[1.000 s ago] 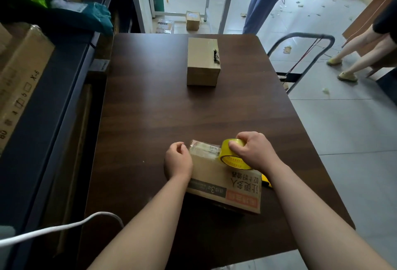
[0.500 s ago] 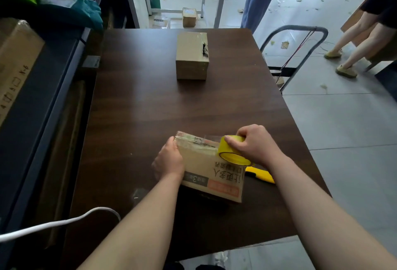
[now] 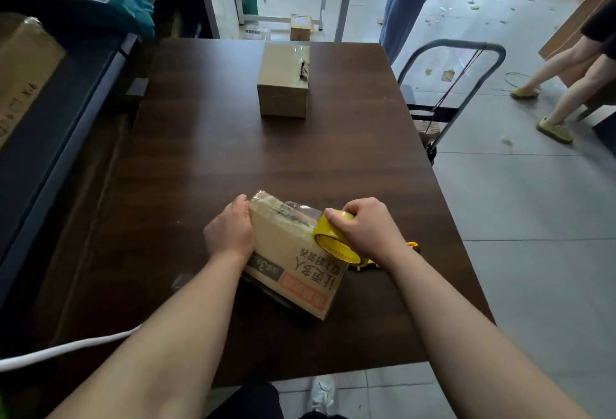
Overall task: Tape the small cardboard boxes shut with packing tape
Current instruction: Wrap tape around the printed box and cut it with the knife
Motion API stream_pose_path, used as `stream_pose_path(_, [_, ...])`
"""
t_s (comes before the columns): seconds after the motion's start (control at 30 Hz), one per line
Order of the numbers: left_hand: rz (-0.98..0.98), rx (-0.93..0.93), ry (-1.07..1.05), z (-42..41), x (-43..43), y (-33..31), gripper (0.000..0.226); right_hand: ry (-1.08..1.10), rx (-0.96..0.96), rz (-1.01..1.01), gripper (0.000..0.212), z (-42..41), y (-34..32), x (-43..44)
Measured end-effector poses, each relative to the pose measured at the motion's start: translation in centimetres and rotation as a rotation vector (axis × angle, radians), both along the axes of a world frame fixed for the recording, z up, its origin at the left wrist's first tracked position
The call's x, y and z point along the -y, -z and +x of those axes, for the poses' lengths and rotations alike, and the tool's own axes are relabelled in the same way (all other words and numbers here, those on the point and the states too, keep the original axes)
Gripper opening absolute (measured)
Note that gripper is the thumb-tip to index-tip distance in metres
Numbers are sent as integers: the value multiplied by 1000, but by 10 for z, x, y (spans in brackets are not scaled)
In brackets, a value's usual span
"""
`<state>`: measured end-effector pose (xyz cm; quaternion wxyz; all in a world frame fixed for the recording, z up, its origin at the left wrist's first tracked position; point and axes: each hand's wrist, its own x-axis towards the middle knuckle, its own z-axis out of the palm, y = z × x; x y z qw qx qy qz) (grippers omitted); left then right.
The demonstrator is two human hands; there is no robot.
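The left hand [image 3: 230, 235] holds the printed box [image 3: 286, 251] by its left side, fingers [image 3: 240, 202] curled over the far corner and gripping it. The box lies slantwise on the near part of the counter [image 3: 300, 158], between the two hands. The right hand [image 3: 366, 228] has its fingers wrapped tight round a yellow tape roll [image 3: 335, 246] resting on the box's right edge. A strip of clear tape [image 3: 300, 213] runs from the roll leftward across the box top. The box carries large dark Chinese characters, upside down from here, a dark band with a "3", and a red label too small to read. A second box [image 3: 283, 81] sits well beyond the fingers.
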<state>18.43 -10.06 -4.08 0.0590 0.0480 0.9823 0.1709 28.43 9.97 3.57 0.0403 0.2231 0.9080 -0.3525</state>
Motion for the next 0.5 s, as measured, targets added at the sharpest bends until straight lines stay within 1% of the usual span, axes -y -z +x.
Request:
stream_pose_path(0.1, [-48, -75, -61, 14, -4, 2, 45, 5, -29, -43, 49, 0, 2, -1])
stream_pose_path(0.23, [-81, -52, -83, 51, -19, 14, 51, -30, -17, -81, 52, -1, 2, -3])
stream_pose_path(0.3, [-93, -59, -104, 54, -21, 20, 53, -53, -11, -78, 57, 2, 1, -5])
stream_pose_path(0.37, [-87, -62, -134, 52, -21, 20, 53, -60, -46, -82, 60, 6, 0, -7])
stream_pose_path(0.43, [-90, -62, -139, 52, -22, 21, 53, -62, -75, -69, 60, 12, -1, -10])
stream_pose_path(0.5, [-95, -60, -146, 51, -21, 22, 52, -70, -72, -11, 56, 20, 0, -18])
